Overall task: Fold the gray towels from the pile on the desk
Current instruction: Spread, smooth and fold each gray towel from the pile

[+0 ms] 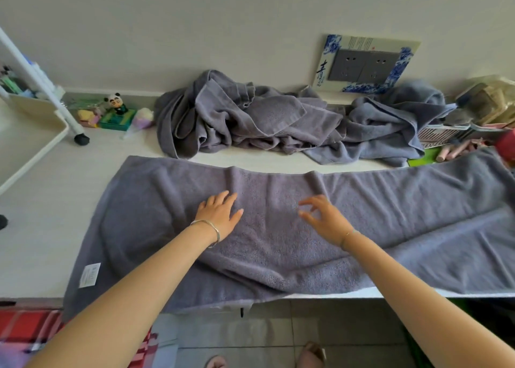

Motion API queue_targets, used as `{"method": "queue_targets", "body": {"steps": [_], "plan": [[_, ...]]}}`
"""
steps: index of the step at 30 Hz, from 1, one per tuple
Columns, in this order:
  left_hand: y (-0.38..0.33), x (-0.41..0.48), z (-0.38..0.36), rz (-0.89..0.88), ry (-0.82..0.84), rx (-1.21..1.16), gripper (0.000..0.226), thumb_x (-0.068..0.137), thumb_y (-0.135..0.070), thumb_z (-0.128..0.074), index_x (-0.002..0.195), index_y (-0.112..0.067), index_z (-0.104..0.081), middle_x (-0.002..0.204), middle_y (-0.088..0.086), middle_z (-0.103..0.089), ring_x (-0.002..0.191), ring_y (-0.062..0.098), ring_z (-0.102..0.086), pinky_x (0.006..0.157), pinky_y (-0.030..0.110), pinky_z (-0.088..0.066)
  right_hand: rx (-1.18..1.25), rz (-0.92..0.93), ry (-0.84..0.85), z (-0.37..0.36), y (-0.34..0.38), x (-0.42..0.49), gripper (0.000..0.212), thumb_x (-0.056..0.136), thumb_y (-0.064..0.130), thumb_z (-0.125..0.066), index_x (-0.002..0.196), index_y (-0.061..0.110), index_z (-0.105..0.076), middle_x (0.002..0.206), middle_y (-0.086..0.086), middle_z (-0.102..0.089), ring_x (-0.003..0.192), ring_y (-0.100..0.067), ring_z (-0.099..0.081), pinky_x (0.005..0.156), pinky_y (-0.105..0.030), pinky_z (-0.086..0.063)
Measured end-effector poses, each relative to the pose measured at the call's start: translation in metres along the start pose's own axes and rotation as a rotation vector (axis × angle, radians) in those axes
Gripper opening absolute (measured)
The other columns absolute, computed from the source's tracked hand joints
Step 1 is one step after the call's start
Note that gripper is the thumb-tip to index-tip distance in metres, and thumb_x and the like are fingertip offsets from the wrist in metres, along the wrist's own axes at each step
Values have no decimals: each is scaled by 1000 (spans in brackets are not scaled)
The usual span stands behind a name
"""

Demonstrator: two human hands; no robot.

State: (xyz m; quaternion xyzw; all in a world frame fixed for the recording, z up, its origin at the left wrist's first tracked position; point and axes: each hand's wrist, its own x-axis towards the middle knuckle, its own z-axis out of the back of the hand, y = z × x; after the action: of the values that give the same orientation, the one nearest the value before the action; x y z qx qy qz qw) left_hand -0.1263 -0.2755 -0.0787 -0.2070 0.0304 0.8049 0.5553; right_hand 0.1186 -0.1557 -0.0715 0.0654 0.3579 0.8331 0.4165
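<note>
A long gray towel lies spread lengthwise across the white desk, its near edge hanging over the front and a white label at its left corner. My left hand rests flat on the towel's middle, fingers apart. Just to its right, my right hand hovers over the cloth with fingers spread and slightly curled, holding nothing. Behind the towel, against the wall, sits a crumpled pile of gray towels.
A white wheeled rack stands at the left. A panda figurine and small toys sit beside the pile. A basket and clutter crowd the right end. A wall socket panel is above the pile.
</note>
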Motion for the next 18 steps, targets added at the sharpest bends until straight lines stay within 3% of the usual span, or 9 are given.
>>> {"method": "queue_targets", "body": {"steps": [4,7,11,13,16,18], "plan": [[-6,38,12,-4,-97,-65,53,100,-40,-27,148,-19,-18,156,3,-15,138,27,-25,109,41,-28,-2,-125,-184,30,-26,32,34,93,28,-55,125,15,-54,129,-4,-44,94,-15,-53,86,-27,-41],[0,63,18,38,-131,-128,48,102,-30,-27,147,-17,-21,155,1,-20,134,27,-32,102,42,-36,-18,-200,-210,48,-46,52,35,94,23,-53,128,13,-52,137,-8,-41,90,-20,-51,84,-29,-41],[1,98,21,30,-181,-216,45,102,-22,-29,146,-20,-27,154,-2,-23,130,24,-41,100,40,-40,-50,-250,-181,68,-77,80,37,95,16,-51,132,13,-49,141,-11,-38,110,-28,-50,85,-25,-35],[1,108,24,23,-174,-210,40,100,-20,-37,140,-18,-37,145,3,-34,119,27,-50,94,40,-44,-95,-256,-165,74,-89,87,37,93,14,-54,130,13,-49,136,-12,-42,112,-30,-50,86,-29,-37],[1,114,23,15,-190,-182,19,96,-19,-47,112,-11,-53,120,10,-50,97,30,-56,82,39,-46,-205,-248,-115,78,-105,93,24,89,16,-61,112,9,-56,118,-12,-52,97,-23,-53,82,-31,-41],[0,110,26,8,-300,-190,15,96,-20,-48,104,-9,-54,111,11,-51,90,33,-56,75,41,-46,-260,-208,-152,82,-107,93,15,88,16,-62,101,9,-58,109,-11,-57,93,-24,-55,81,-34,-44]]}}
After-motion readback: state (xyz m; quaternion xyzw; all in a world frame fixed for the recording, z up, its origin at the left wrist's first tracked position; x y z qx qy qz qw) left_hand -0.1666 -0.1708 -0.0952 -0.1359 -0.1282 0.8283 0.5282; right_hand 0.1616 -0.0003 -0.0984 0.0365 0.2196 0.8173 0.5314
